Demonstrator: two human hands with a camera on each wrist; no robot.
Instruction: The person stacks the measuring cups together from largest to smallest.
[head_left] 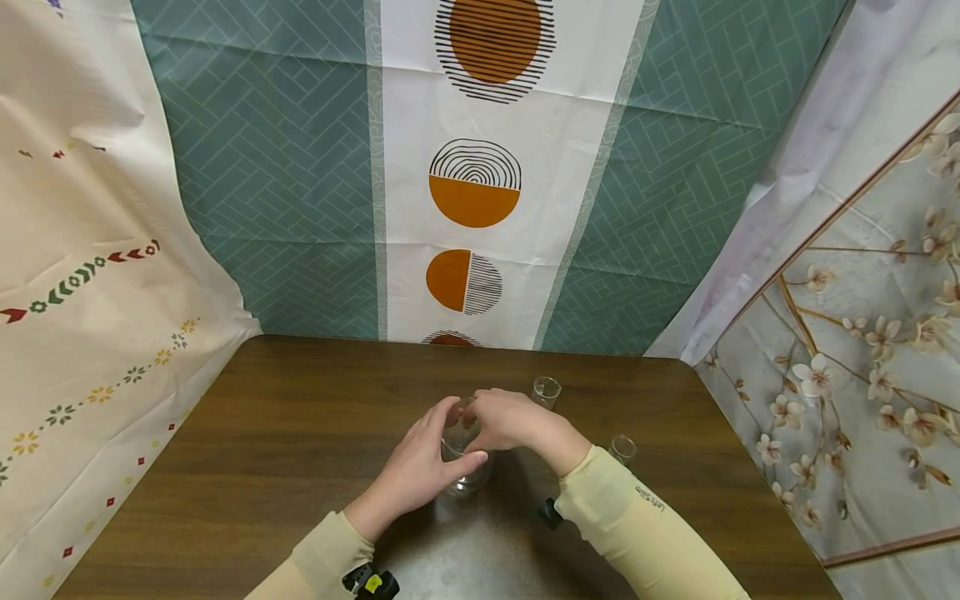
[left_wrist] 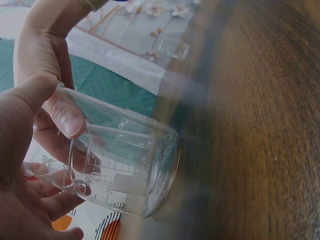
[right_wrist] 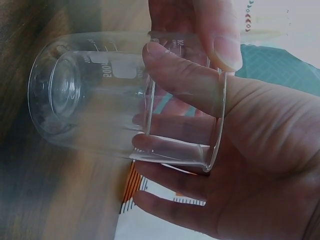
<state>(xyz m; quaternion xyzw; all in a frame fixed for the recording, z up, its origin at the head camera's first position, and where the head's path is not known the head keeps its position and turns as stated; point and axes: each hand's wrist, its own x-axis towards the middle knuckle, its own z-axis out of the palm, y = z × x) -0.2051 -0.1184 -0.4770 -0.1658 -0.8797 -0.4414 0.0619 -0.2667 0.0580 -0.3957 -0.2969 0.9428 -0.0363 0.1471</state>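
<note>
left wrist, unlike head, shows right fingers [left_wrist: 64, 114] pinching vessel [left_wrist: 122, 165] inside left-held beaker [left_wrist: 112, 118].

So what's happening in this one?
A person's left hand curls round the upper part of a large glass beaker, while their right hand reaches into its mouth, gripping the rim of a smaller beaker nested inside. On the table, beyond the right forearm, a farther glass vessel and a nearer glass vessel stand untouched.
</note>
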